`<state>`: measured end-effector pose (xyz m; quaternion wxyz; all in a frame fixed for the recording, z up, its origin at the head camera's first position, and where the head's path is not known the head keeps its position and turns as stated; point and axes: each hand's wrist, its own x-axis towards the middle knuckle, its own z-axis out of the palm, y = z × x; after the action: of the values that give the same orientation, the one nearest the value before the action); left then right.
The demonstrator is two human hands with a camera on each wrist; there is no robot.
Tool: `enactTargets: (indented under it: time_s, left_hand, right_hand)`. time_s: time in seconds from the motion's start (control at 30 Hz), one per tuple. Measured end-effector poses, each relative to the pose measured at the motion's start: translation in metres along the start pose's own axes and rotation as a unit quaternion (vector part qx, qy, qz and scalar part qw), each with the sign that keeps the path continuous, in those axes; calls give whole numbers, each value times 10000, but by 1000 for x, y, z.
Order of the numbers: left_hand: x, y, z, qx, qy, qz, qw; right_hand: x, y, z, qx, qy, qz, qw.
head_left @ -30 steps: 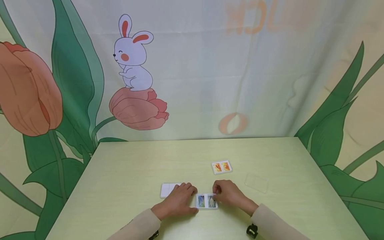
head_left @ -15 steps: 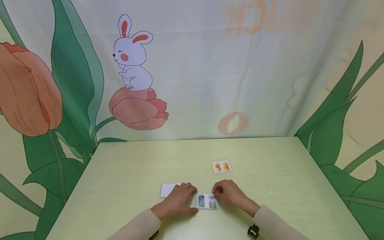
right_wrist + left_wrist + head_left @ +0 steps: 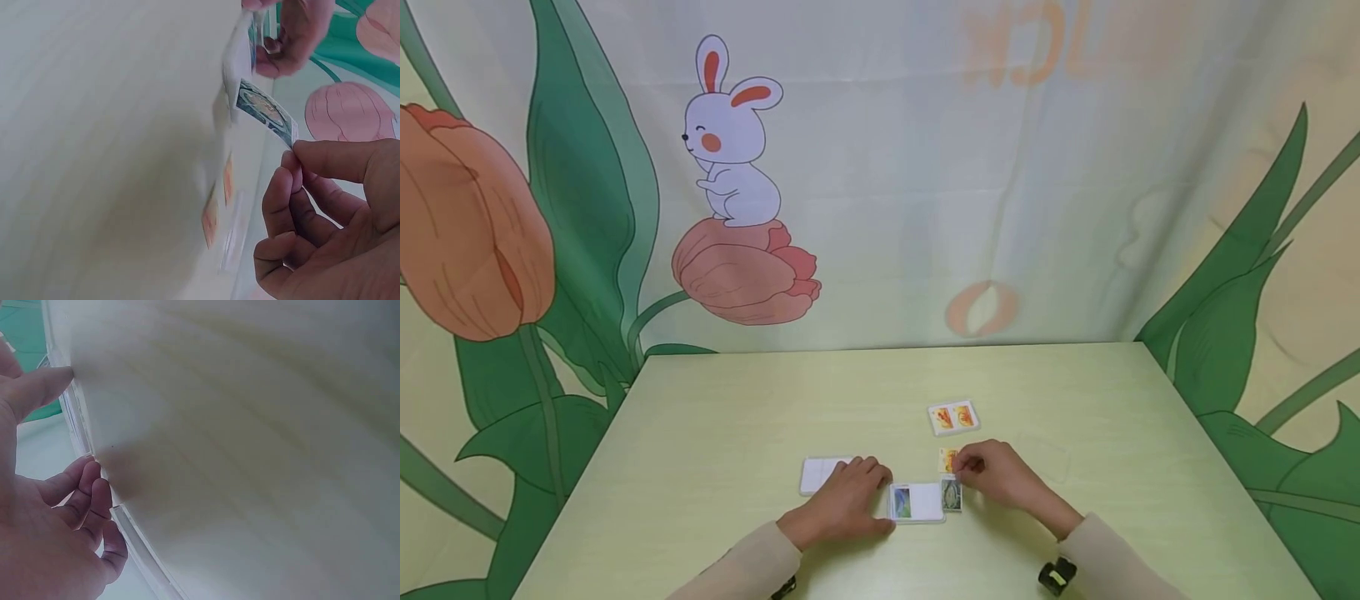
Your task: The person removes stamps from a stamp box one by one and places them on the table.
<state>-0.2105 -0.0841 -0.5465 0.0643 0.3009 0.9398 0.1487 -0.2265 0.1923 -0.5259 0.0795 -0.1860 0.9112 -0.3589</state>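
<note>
1. The right hand (image 3: 1000, 477) has drawn a small picture tile (image 3: 951, 495) out of the white card holder (image 3: 917, 502); half a second ago that tile sat in the holder's right slot, under the hand.
2. The right fingers (image 3: 325, 164) are clamped on the tile's edge, thumb against forefinger, and the tile is held just beside the holder's right end.
3. The holder's right slot now shows blank white, while the blue-green tile (image 3: 902, 502) stays in its left slot.
4. The left hand (image 3: 842, 504) has not moved: it rests on the counter (image 3: 715, 433) with its fingers (image 3: 84, 497) loosely curled against the holder's left end, steadying it.
5. With the right hand shifted away, a small orange tile (image 3: 948, 460) now lies uncovered on the counter just behind the pulled tile.
6. The orange two-picture card (image 3: 954, 417) farther back, the white card (image 3: 820, 473) behind the left hand and the clear plastic cover (image 3: 1042, 454) lie where they were.
</note>
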Motion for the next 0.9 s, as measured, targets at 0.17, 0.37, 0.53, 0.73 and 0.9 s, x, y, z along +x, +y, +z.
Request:
enactTargets:
  time_s: [0.17, 0.37, 0.53, 0.73, 0.9]
  left_hand:
    - [0, 1, 0, 33, -20, -23, 10000]
    - [1, 2, 0, 15, -58, -49, 10000]
    - [1, 2, 0, -4, -46, -23, 10000]
    - [1, 0, 1, -44, -36, -14, 10000]
    - [1, 0, 1, -65, -39, -8, 10000]
  right_hand:
    - [-5, 7, -14, -29, 77, 143, 9999]
    - [-9, 17, -24, 16, -10, 321, 9995]
    - [-13, 26, -27, -50, -134, 538, 9985]
    - [-16, 34, -26, 12, -250, 1068, 9940]
    - [-17, 39, -22, 38, -245, 1241, 9920]
